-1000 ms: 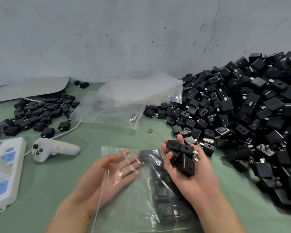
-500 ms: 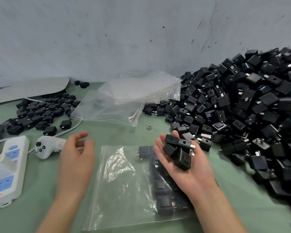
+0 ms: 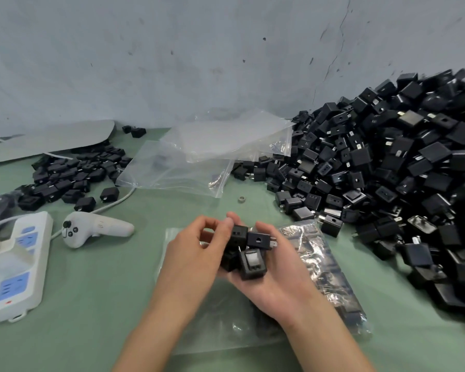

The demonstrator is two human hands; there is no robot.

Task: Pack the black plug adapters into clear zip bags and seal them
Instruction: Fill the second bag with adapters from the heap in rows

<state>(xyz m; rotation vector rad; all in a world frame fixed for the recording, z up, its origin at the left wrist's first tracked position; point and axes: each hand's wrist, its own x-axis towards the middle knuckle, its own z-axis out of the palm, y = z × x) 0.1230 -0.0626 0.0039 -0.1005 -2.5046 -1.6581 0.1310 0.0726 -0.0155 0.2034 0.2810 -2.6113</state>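
At the far left of the green desk point(image 3: 91, 318) lies a white power strip point(image 3: 16, 264) with blue socket faces. Just beside it, to the right, rests a white handheld controller point(image 3: 97, 232). Behind those two sits a small heap of black plug adapters point(image 3: 73, 175), with a flat grey sheet point(image 3: 51, 140) at its far side by the wall point(image 3: 226, 63). Toward the middle, a loose stack of empty clear zip bags point(image 3: 199, 157) lies crumpled, and a small metal ring point(image 3: 241, 199) sits alone on the desk just in front of it.

Nearer the front, in the middle, the two hands meet. The left hand point(image 3: 196, 253) has its fingers curled, its grip pinching the top adapter point(image 3: 238, 234) between thumb and fingertips. The right hand point(image 3: 277, 285) is turned palm up, its grip cupped round a handful of adapters point(image 3: 253, 260), one of them showing metal prongs to the right. Beneath both hands a clear zip bag point(image 3: 320, 264) lies flat on the desk, with adapters already inside along its right part; I cannot tell whether its mouth is open. On the right, a big pile of adapters point(image 3: 387, 170) banks up against the wall and spills down close to the bag's far corner.
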